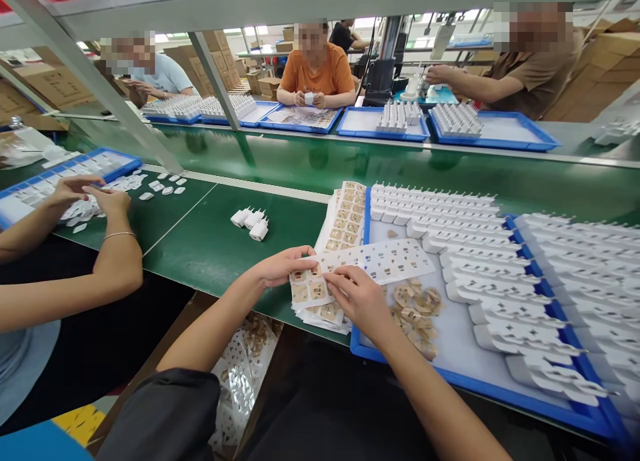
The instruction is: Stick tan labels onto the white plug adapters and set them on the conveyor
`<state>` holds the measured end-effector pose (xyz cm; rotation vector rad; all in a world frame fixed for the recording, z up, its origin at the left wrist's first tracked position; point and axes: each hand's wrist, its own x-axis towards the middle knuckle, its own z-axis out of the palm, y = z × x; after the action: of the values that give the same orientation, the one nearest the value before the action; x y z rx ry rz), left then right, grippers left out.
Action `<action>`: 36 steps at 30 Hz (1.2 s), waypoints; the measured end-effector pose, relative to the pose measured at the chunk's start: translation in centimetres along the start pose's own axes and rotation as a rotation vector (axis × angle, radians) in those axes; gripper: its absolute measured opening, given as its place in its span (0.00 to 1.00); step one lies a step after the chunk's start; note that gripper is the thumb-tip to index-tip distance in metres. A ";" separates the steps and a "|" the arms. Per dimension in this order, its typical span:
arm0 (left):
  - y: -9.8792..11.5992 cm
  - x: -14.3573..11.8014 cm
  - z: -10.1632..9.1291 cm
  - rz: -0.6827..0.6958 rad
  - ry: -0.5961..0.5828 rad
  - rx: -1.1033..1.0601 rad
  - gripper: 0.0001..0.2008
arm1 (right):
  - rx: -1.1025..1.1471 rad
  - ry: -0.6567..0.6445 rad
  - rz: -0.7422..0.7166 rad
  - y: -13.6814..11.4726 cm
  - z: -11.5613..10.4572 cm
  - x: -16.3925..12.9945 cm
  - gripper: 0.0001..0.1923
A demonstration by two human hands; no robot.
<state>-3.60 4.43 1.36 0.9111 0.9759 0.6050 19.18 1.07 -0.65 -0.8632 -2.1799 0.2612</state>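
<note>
My left hand [280, 268] pinches the left end of a white sticker sheet [385, 260] that lies across the blue tray [450, 378]. My right hand [357, 301] presses its fingertips on the tan stickers near that same end, over a small stack of sticker sheets [320, 311] at the table's front edge. A pile of peeled tan stickers [415, 308] lies in the tray just right of my right hand. Rows of white plug adapters [480, 261] fill the tray's right part.
Another stack of sticker sheets [345, 218] lies behind. Three loose white adapters [253, 222] sit on the green belt [210, 241]. A co-worker's hands [85, 194] work at the left beside a blue tray [65, 171]. Three people sit across the line with trays of adapters [455, 121].
</note>
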 end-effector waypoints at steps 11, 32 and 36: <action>-0.6 1.0 -0.3 0.024 0.064 0.036 0.25 | 0.147 0.108 -0.021 -0.2 -1.9 0.0 0.07; 1.8 11.5 20.7 0.915 -0.058 1.348 0.24 | 0.371 0.024 0.219 -1.2 -7.0 -8.9 0.05; 0.1 14.1 24.5 0.936 -0.005 1.566 0.20 | 0.395 0.065 0.224 -0.9 -6.7 -9.5 0.04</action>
<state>24.60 6.39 1.63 2.8443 0.8765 0.5061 28.10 -6.37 -1.19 -0.8708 -1.8804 0.7367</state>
